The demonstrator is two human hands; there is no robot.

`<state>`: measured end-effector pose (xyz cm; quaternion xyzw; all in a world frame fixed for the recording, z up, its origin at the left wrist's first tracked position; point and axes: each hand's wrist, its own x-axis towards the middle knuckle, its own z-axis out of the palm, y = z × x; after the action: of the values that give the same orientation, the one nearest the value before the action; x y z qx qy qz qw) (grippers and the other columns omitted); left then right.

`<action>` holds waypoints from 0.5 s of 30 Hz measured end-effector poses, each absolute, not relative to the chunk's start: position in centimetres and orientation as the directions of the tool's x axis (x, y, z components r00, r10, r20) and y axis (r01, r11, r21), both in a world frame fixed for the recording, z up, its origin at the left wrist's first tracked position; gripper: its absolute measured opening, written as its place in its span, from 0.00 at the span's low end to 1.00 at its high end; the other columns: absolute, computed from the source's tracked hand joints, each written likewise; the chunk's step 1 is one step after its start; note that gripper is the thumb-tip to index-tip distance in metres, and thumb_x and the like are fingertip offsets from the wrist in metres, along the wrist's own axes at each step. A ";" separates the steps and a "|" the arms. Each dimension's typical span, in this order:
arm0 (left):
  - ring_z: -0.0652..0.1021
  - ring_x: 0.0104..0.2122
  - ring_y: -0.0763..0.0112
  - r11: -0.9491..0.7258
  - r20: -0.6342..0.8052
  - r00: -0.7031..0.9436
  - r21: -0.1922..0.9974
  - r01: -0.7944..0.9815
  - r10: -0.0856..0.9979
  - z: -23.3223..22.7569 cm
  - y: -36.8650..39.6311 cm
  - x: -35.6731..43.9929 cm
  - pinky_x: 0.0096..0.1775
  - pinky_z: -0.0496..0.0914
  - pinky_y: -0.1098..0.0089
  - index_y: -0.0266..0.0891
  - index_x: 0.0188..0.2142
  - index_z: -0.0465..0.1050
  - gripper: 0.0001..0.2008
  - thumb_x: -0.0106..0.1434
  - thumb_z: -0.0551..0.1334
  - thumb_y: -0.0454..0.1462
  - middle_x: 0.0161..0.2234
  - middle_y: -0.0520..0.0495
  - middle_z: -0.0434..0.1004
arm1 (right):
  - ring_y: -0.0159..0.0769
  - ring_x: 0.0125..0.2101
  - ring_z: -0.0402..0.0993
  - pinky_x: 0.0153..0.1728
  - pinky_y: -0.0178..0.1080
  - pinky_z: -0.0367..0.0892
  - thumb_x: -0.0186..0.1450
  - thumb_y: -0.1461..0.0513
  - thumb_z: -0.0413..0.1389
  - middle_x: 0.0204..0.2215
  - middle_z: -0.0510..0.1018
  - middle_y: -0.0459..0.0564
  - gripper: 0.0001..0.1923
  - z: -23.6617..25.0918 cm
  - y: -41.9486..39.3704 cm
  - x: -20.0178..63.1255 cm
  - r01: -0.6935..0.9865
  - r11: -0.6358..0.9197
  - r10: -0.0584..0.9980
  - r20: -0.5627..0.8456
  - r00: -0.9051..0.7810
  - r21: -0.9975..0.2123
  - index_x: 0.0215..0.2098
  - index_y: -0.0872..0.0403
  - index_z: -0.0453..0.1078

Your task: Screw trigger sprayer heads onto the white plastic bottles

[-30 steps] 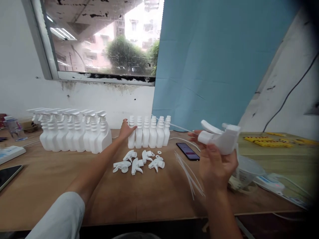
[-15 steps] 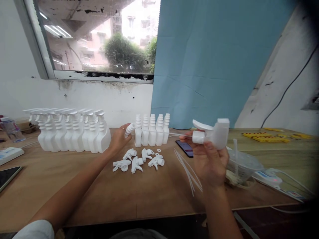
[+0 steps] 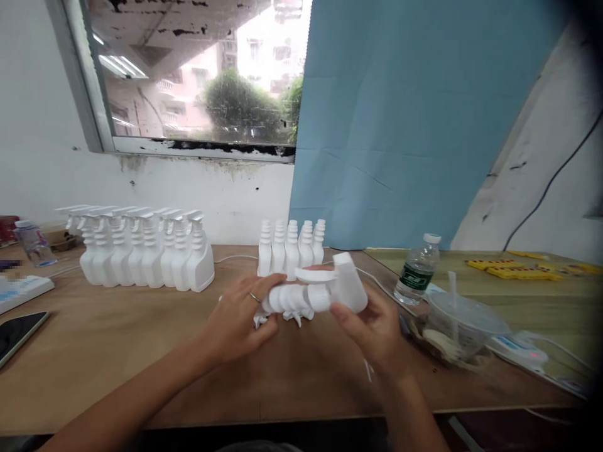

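Note:
Over the middle of the table, my left hand (image 3: 242,317) is closed around a white spray bottle, with its ribbed neck (image 3: 285,298) pointing right. My right hand (image 3: 377,323) grips a white trigger sprayer (image 3: 348,285) tilted on its side. The sprayer's collar meets the bottle's mouth; whether it is threaded on I cannot tell. Loose trigger sprayers (image 3: 301,316) lie partly hidden behind my hands. Beyond them stands a row of white bottles without sprayers (image 3: 292,248). To the left is a row of bottles with sprayers fitted (image 3: 151,251). A thin white tube (image 3: 369,370) shows below my right hand.
A water bottle (image 3: 415,273) and a clear plastic container (image 3: 466,320) with a straw stand at the right. Yellow packets (image 3: 513,269) lie farther back. At the left are a phone (image 3: 21,336), a power strip (image 3: 26,292) and another water bottle (image 3: 35,243).
My hands have come together, bringing the sprayer left onto the bottle's mouth. The dip tube that stretched between them no longer shows. The view has shifted slightly, and the right water bottle is now uncovered.

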<state>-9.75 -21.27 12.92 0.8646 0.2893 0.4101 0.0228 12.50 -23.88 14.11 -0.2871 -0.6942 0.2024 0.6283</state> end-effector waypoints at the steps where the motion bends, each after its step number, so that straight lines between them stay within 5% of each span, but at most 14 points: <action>1: 0.74 0.45 0.57 -0.823 0.670 0.496 0.343 0.453 0.552 13.1 -22.0 -9.7 0.49 0.65 0.60 0.45 0.57 0.61 0.27 0.58 0.60 0.31 0.48 0.45 0.74 | 0.46 0.41 0.76 0.41 0.43 0.72 0.61 0.58 0.60 0.41 0.80 0.53 0.16 14.7 -24.1 12.0 0.159 0.771 0.632 0.772 -0.072 -0.617 0.46 0.54 0.74; 5: 0.73 0.47 0.57 -0.715 0.533 0.507 0.640 0.282 0.677 12.9 -23.2 -10.0 0.49 0.66 0.61 0.46 0.59 0.61 0.25 0.62 0.59 0.33 0.52 0.45 0.72 | 0.37 0.29 0.74 0.28 0.35 0.70 0.58 0.60 0.61 0.29 0.78 0.48 0.09 17.1 -23.8 10.0 0.155 0.785 0.619 0.769 -0.160 -0.600 0.37 0.54 0.75; 9: 0.71 0.50 0.54 -0.516 0.411 0.484 0.851 0.100 0.772 11.3 -22.4 -10.3 0.51 0.66 0.59 0.44 0.59 0.62 0.26 0.62 0.62 0.38 0.52 0.43 0.71 | 0.35 0.28 0.73 0.28 0.34 0.69 0.58 0.57 0.61 0.28 0.77 0.47 0.10 18.0 -21.6 7.9 -0.005 0.631 0.727 0.593 -0.346 -0.776 0.35 0.55 0.74; 15: 0.71 0.52 0.54 -0.341 0.331 0.484 0.937 -0.072 0.810 8.7 -20.4 -11.4 0.50 0.68 0.58 0.44 0.61 0.61 0.29 0.62 0.64 0.43 0.54 0.41 0.70 | 0.37 0.29 0.75 0.30 0.38 0.72 0.57 0.54 0.63 0.27 0.78 0.48 0.14 15.1 -19.0 5.1 -0.239 0.401 0.805 0.464 -0.369 -0.884 0.36 0.55 0.73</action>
<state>-11.44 -20.38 8.70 0.6950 0.2654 0.4328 0.5091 5.08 -18.99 15.09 -0.2153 -0.6567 0.5034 0.5186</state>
